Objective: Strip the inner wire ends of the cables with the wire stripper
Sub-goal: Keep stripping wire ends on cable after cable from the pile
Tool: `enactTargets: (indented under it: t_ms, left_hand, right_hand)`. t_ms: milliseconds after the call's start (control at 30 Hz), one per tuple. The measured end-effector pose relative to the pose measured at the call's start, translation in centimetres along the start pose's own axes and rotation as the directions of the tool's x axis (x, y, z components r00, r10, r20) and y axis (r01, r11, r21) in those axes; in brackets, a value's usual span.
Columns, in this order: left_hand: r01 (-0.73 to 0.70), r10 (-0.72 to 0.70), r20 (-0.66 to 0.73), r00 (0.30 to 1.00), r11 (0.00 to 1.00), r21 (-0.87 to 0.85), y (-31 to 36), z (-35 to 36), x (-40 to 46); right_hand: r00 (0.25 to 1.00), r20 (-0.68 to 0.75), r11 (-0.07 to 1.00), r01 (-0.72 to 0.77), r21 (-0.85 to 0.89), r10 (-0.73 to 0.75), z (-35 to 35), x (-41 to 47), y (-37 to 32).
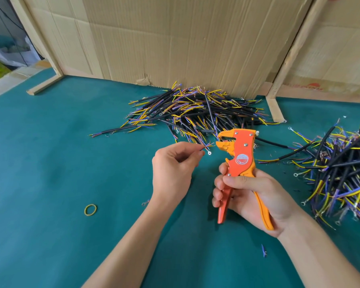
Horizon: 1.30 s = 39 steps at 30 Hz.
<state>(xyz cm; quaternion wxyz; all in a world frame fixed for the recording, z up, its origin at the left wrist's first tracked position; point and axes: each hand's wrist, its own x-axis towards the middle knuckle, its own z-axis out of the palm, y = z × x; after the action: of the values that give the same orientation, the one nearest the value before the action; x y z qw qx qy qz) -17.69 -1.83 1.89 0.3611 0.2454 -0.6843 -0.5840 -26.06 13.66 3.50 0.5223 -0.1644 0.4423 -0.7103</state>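
Two hands busy: left hand [173,169] fingers pinch wire [206,146]; right hand [252,192] grips stripper [240,161].

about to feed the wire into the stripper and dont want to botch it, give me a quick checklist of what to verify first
1. Wire stripper held firmly: ok, the right hand grips both handles.
2. Stripper mouth open to take a wire: ok, the upper and lower parts stand apart.
3. Wire ends held: ok, the left hand pinches them at its fingertips, pointing towards the stripper.
4. Ends inside the mouth: not ok, they are short of it, apart from the tool.
5. Only one inner wire presented: cannot tell, several thin strands and a ring terminal bunch together.
6. Which ends are already stripped: cannot tell, too small.
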Motion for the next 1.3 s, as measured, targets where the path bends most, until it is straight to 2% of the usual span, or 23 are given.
enactTargets:
  t_ms: [233,633,967,1300]
  left_hand:
    - [0.005,-0.005,-0.042,0.999,1.000,-0.019,-0.06,-0.09,0.04]
    - [-0.040,0.040,-0.016,0.999,0.999,0.027,-0.15,-0.02,0.11]
    - [-0.114,0.107,0.046,0.993,0.974,0.197,0.24,0.08,-0.12]
    - [-0.122,0.122,0.006,0.992,0.986,0.113,0.57,0.02,-0.15]
  right_hand:
    - [1.000,0.005,1.000,-0.010,-0.013,0.010,0.05,-0.01,-0.05]
    - [0.999,0.033,0.999,-0.023,-0.032,0.024,0.09,0.11,-0.10]
    - [0.999,0.029,0.999,-0.022,-0.036,0.023,-0.04,0.16,0.01]
    - [0.999,0.035,0.998,-0.016,-0.056,0.018,0.03,0.18,-0.03]
